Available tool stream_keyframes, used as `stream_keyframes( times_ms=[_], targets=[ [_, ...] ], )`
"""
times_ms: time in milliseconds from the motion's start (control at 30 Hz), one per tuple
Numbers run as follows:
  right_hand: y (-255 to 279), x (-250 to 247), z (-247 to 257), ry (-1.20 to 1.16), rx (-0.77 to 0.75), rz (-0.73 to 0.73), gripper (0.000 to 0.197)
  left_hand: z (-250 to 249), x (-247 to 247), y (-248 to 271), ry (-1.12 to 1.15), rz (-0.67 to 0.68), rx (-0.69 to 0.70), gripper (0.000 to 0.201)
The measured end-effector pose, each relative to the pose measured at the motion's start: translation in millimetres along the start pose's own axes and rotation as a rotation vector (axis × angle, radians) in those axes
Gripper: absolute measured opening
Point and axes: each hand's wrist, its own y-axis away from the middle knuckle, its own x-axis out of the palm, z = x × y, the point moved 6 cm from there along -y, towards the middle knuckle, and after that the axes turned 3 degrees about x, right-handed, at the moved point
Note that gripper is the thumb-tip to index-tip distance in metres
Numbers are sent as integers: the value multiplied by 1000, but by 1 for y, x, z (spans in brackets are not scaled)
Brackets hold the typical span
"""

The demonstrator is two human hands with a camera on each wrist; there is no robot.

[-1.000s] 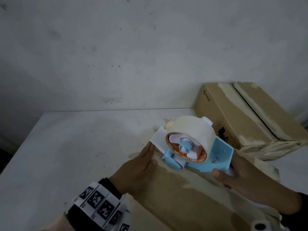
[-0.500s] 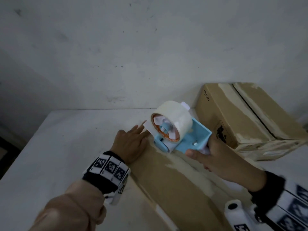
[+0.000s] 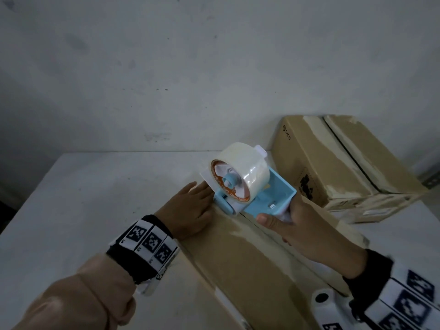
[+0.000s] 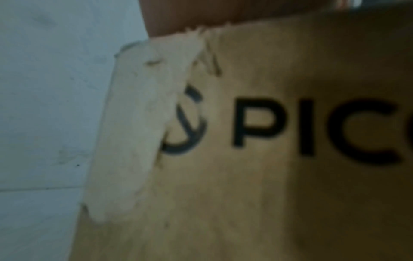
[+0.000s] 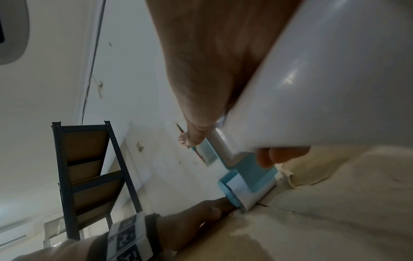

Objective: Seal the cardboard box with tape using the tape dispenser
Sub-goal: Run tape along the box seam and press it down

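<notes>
A brown cardboard box (image 3: 250, 263) lies in front of me on the white table, its top seam running away from me under old tape. My right hand (image 3: 300, 225) grips the white handle of a blue tape dispenser (image 3: 269, 196) loaded with a clear tape roll (image 3: 247, 170); its roller sits on the box top at the far end. In the right wrist view the dispenser (image 5: 245, 173) meets the seam. My left hand (image 3: 190, 210) lies flat on the box's far left edge, fingers straight, beside the roller. The left wrist view shows the box side (image 4: 268, 176) with black printed letters.
A second cardboard box (image 3: 345, 163) with a taped, split top stands at the back right, close behind the dispenser. The white table (image 3: 83, 198) extends to my left, and a white wall rises behind it. A dark metal shelf (image 5: 89, 167) shows in the right wrist view.
The dispenser and my right hand have travelled away from me along the box top toward its far end. My left hand slid forward too and stays flat on the box beside the roller.
</notes>
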Motion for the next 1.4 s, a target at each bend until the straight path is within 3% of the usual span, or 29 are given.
stream_keyframes(
  times_ms=[100, 233, 400, 500, 567, 667, 800, 933, 1033, 1100, 1167, 1267, 1400],
  targets=[
    [1, 0, 2, 3, -2, -5, 81, 1, 1, 1, 44, 24, -9, 93],
    [0, 2, 2, 48, -3, -10, 91, 1, 0, 0, 114, -45, 5, 89],
    [1, 3, 10, 90, -30, -12, 73, 2, -4, 1, 215, -105, 0, 90],
    [9, -2, 7, 127, -20, -19, 81, 1, -7, 2, 260, -133, -19, 89],
    [25, -11, 0, 150, 5, -25, 72, 2, -5, 2, 245, -119, -33, 90],
    [64, -39, -14, 66, 73, -68, 39, 5, 1, 1, 194, -75, -31, 90],
    [95, -57, -34, 93, 142, -115, 52, 1, 2, 0, 100, 7, -73, 91],
    [90, -56, -40, 89, 126, -122, 58, -29, 7, 6, -151, 112, -108, 94],
    [92, -58, -40, 57, 95, -131, 59, -73, 14, 10, -104, 162, -31, 82],
    [92, -59, -41, 29, 89, -118, 52, -101, 14, 7, -161, 67, 80, 70],
    [91, -59, -39, 1, 73, -105, 48, -111, 18, 6, -187, 70, 88, 87],
    [89, -60, -36, -8, 45, -107, 42, -109, 30, 12, 17, 105, 11, 110],
    [84, -56, -32, -17, 30, -79, 45, -101, 24, 13, 106, 33, -24, 109]
  ],
)
